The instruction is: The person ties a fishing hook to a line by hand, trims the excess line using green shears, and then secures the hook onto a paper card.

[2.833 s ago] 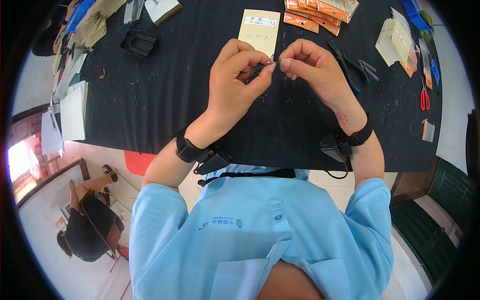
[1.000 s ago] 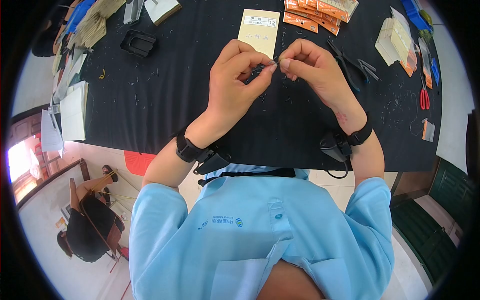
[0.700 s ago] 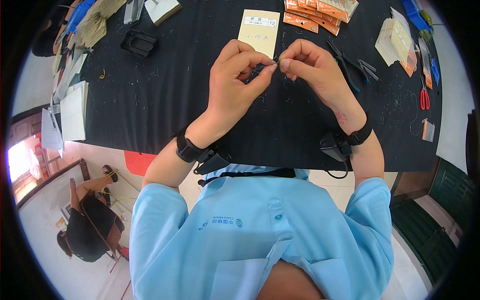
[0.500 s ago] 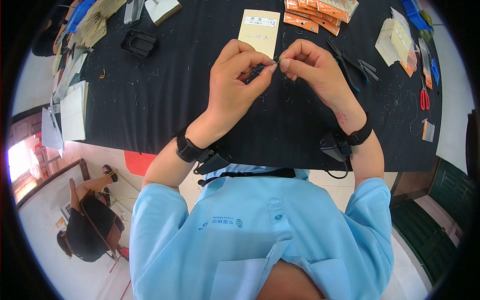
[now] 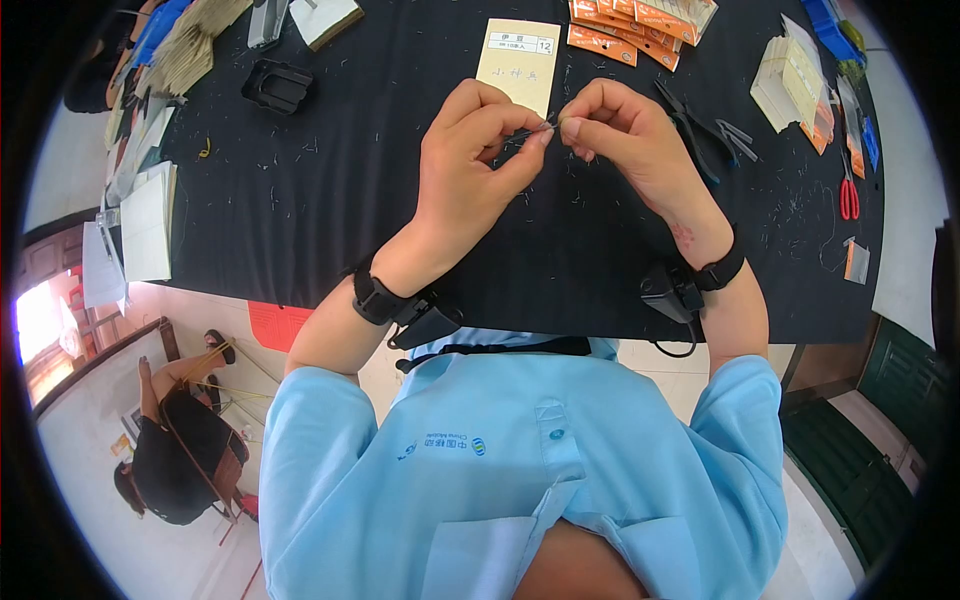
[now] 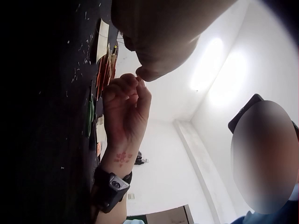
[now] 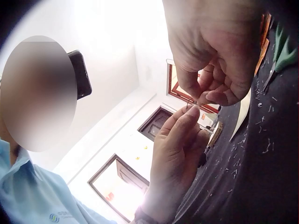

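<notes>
Fingertip to fingertip, my two hands meet over the black-covered table, just below a pale yellow card point(image 5: 518, 62) with printed and handwritten characters. My left hand point(image 5: 468, 165) pinches a tiny fish hook point(image 7: 188, 103) between thumb and index finger; its thin curve shows in the right wrist view. From those fingers a dark thin line point(image 5: 526, 134) runs back toward the palm. My right hand point(image 5: 632, 142) pinches fine line right beside the hook, its other fingers curled. The fingers hide most of the hook and the line's end.
Pliers point(image 5: 688, 130) lie right of my right hand, with orange packets point(image 5: 640, 28) behind. Red-handled scissors point(image 5: 849, 198) and a card stack point(image 5: 785, 85) are farther right. A black tray point(image 5: 277, 87) and paper pads point(image 5: 148, 225) stand left. Line scraps litter the cloth.
Both hands stay in place, pinched together. Only the fingertips and the thin line between them shift very slightly.
</notes>
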Motion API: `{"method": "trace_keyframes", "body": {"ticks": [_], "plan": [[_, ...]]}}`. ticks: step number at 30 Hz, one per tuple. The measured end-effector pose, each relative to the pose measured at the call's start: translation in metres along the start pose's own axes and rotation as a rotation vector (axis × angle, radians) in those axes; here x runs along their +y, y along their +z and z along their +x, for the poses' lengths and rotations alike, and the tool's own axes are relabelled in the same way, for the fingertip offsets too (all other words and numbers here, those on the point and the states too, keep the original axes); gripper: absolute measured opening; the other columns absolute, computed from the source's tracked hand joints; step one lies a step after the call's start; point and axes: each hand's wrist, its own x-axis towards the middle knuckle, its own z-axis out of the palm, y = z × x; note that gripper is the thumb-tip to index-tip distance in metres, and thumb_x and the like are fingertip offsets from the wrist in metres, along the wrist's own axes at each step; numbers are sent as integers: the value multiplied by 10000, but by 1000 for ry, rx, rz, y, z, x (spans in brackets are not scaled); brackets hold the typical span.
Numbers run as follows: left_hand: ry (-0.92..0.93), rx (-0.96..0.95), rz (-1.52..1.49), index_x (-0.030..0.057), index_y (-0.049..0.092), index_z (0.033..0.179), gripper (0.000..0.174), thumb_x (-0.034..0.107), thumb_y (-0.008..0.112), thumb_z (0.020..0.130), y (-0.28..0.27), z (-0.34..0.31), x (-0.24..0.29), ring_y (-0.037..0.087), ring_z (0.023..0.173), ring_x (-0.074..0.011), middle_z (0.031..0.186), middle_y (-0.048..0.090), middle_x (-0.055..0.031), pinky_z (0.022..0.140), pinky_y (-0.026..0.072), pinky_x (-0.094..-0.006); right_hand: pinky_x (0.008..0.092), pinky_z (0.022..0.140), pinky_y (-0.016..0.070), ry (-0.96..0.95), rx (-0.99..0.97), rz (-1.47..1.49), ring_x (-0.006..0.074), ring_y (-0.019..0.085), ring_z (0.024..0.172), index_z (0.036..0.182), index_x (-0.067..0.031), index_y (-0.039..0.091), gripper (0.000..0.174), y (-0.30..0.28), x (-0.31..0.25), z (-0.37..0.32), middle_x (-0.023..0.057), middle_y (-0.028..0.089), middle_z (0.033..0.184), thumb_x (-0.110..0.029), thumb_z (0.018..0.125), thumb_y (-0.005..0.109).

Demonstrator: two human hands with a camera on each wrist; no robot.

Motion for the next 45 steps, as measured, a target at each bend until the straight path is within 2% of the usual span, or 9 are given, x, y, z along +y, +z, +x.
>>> {"method": "trace_keyframes", "body": {"ticks": [13, 15, 25, 27, 45], "plan": [[-57, -14, -22, -2, 647, 826, 103, 18, 705, 743, -1, 0, 1, 329, 511, -20, 796, 461, 11, 458, 261, -200, 209, 700, 459, -8, 10, -36, 67, 569, 744, 928, -47, 616, 153, 0, 0, 0, 15, 625, 815, -184, 867, 642], [-56, -14, -33, 15, 659, 857, 105, 18, 706, 763, -1, -1, 0, 309, 541, 13, 819, 466, 33, 481, 223, -171, 209, 699, 459, -11, 10, -33, 68, 569, 743, 929, -47, 617, 155, 0, 1, 0, 15, 626, 815, -186, 868, 643], [-50, -16, -27, 14, 659, 857, 114, 17, 714, 758, -1, -1, -1, 310, 543, 11, 817, 465, 34, 482, 224, -171, 206, 698, 455, -15, 3, -22, 68, 565, 739, 930, -47, 619, 154, 0, 1, 0, 12, 624, 814, -187, 869, 641], [-47, -6, -10, 2, 656, 829, 111, 18, 714, 736, -1, 0, 0, 327, 507, -21, 785, 463, 13, 456, 258, -204, 207, 698, 455, -16, 5, -24, 68, 564, 739, 930, -47, 619, 152, 0, 1, 0, 12, 624, 815, -185, 869, 641], [-55, -16, -11, 4, 655, 829, 106, 17, 708, 738, -1, 0, 0, 337, 522, -20, 795, 458, 15, 465, 268, -194, 206, 691, 454, -20, 1, -36, 63, 565, 736, 930, -40, 612, 153, 1, -1, 0, 12, 624, 810, -177, 866, 640]]}}
